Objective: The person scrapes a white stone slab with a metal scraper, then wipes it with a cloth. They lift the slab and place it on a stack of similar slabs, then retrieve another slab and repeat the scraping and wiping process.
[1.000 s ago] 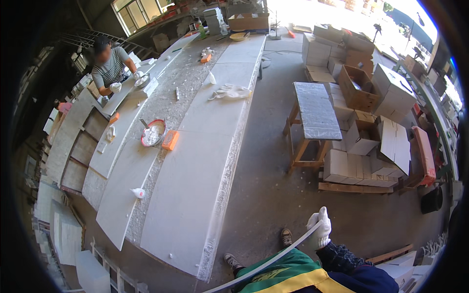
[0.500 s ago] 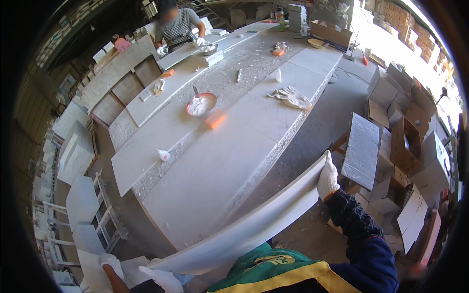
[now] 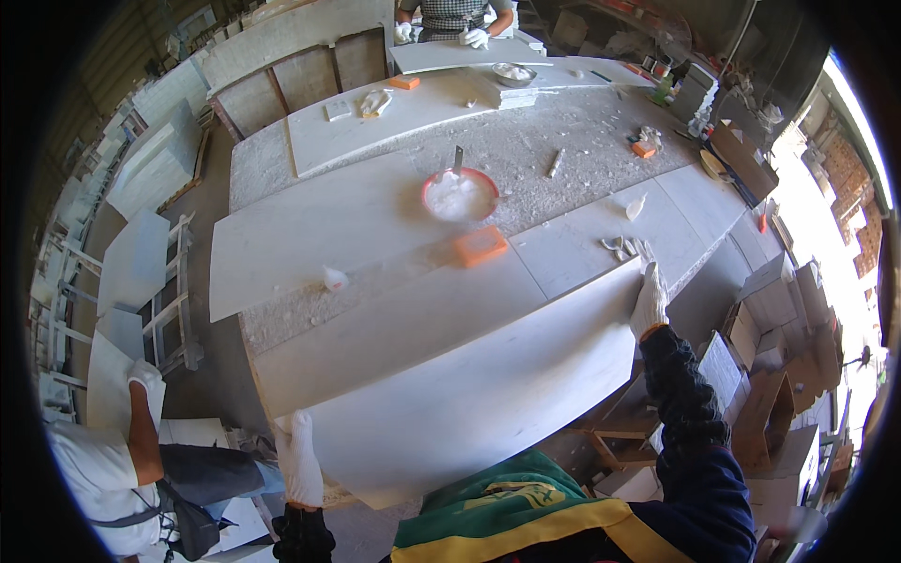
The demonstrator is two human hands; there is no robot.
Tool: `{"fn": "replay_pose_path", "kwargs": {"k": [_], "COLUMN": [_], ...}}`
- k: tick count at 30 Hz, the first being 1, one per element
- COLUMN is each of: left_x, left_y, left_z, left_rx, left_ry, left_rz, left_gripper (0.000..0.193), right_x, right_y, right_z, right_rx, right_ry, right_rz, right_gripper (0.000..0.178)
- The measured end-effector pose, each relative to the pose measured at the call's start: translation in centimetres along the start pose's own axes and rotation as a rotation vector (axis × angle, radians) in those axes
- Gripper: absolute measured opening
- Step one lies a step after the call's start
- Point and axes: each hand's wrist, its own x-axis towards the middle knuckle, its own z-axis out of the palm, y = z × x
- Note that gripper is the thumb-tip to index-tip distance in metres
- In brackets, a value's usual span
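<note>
A long, smooth white stone slab (image 3: 479, 394), probably marble, is held in front of me, tilted along the near edge of the worktable (image 3: 526, 169). My left hand (image 3: 301, 460), in a white knit glove, grips its left end. At its far right corner my right hand (image 3: 650, 305), gloved the same way, is closed round the edge. Other white slabs lie flat on the table beyond. Past the slab sit an orange block (image 3: 481, 246) and a red-rimmed bowl (image 3: 426, 199) of white paste with a tool in it. A pair of loose gloves (image 3: 627, 248) lies near my right hand.
A small white squeeze bottle (image 3: 335, 279) lies left of the bowl, another (image 3: 636, 206) to the right. One co-worker (image 3: 460, 23) stands across the table; a second (image 3: 103, 479) is close on my left, touching a slab. Cardboard boxes (image 3: 779, 403) crowd the right side.
The slab has risen and swung over the table's near edge, its broad face now showing. My left hand has come into clear view, and my head has turned toward the left.
</note>
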Motion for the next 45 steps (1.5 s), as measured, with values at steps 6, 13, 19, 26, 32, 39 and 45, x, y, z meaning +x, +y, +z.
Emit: {"fn": "replay_pose_path", "kwargs": {"k": [6,13,19,26,32,39,45], "left_x": [3.7,6.8,6.1,4.5,1.5,-6.6,-18.3], "left_y": [-2.1,-5.5,-5.3,-6.1,-0.3,-1.2,-11.7], "left_z": [4.4,5.9,5.4,5.9,6.5,4.4,4.2], "left_rx": [0.115,0.261,0.941,0.846,0.905,0.692,0.835], "left_ry": [0.188,0.273,0.359,0.512,0.729,0.733,0.849], "left_rz": [0.087,0.039,0.216,0.273,0.722,0.336,0.114], "left_gripper": [0.046,0.065,0.062,0.052,0.041,0.041,0.045], "right_x": [0.3,-2.4,0.8,4.4,6.8,5.5,6.1], "right_y": [4.1,2.3,4.9,7.6,8.6,8.3,7.3], "right_z": [3.4,6.0,15.5,19.5,20.4,21.1,18.2], "right_rx": [-0.325,-1.227,-1.071,-1.171,-1.006,-0.981,-0.926], "right_ry": [-0.008,-0.514,-0.941,-1.135,-1.239,-1.226,-1.235], "right_rz": [0.086,-0.851,-1.035,-0.943,-0.885,-0.732,-0.929], "right_gripper": [0.048,0.053,0.040,0.046,0.034,0.033,0.029]}}
